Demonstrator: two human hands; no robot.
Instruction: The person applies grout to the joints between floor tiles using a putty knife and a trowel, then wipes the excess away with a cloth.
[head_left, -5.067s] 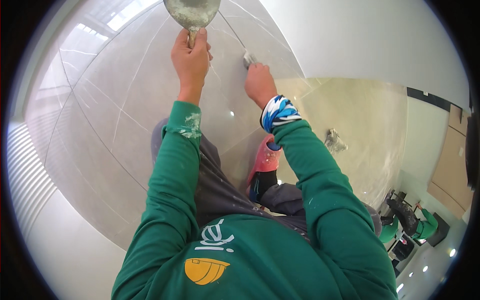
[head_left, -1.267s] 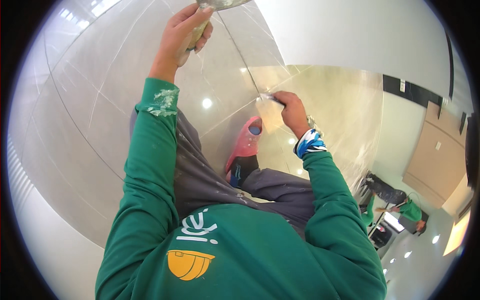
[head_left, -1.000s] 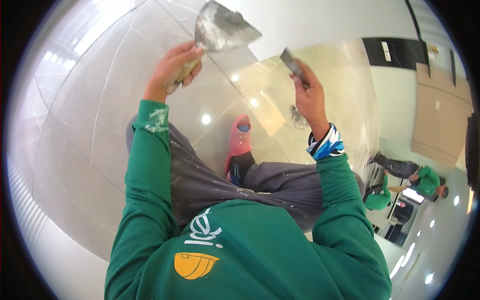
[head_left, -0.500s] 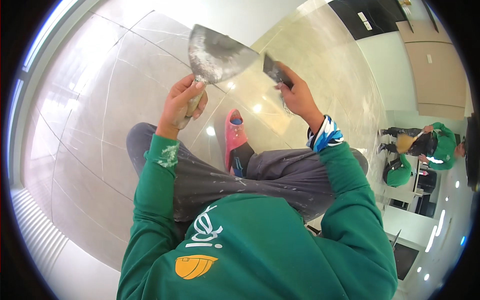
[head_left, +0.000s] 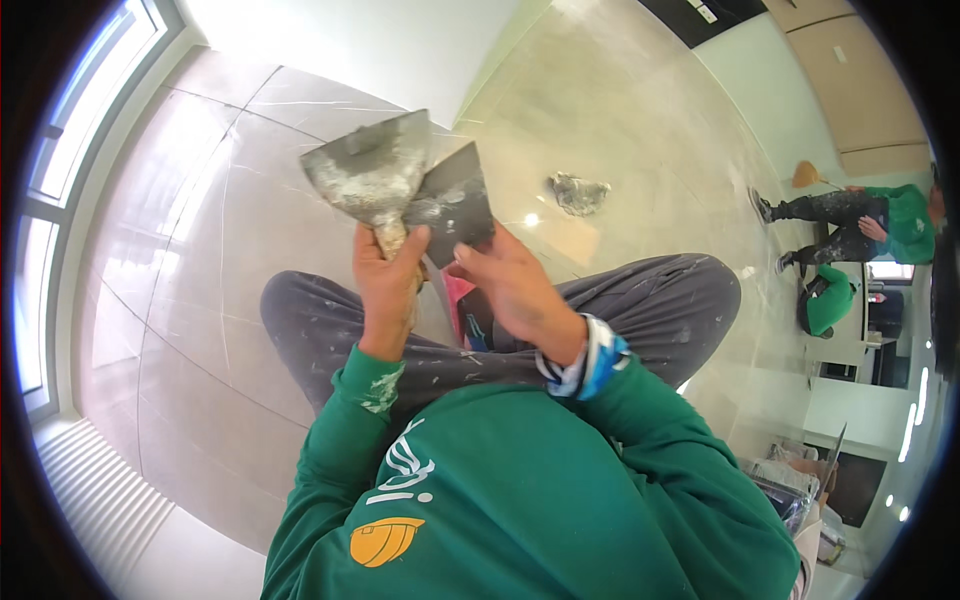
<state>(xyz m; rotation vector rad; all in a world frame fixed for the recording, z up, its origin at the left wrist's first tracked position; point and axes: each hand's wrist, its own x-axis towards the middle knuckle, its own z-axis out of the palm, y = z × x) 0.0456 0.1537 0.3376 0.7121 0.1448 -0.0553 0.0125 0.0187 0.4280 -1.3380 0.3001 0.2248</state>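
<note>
My left hand [head_left: 388, 290] is closed round the handle of a wide putty knife [head_left: 370, 190], its blade fanning upward and smeared with whitish residue. A small grey lump shows near the blade's upper left part. In my right hand [head_left: 525, 300], fingers pinch a dark, flat, roughly rectangular scraper [head_left: 458, 205]. The scraper's left edge overlaps the right side of the putty knife, close to its neck; whether the two touch I cannot tell. Both tools are raised over my crossed legs, above a pink shoe [head_left: 460, 292] that my hands partly hide.
Ahead on the tiled floor [head_left: 210, 270] lies a crumpled greyish clump [head_left: 580, 194]. A white panel [head_left: 350, 50] stands at the far side, a window [head_left: 95, 110] at left. Two people in green tops [head_left: 905, 225] are at right, near a broom [head_left: 806, 174]. An open box [head_left: 800, 490] sits lower right.
My right hand has come left and nearer, bringing the scraper against or over the putty knife's right side. The putty knife has tilted left and lowered. The floor clump is now plainly visible.
</note>
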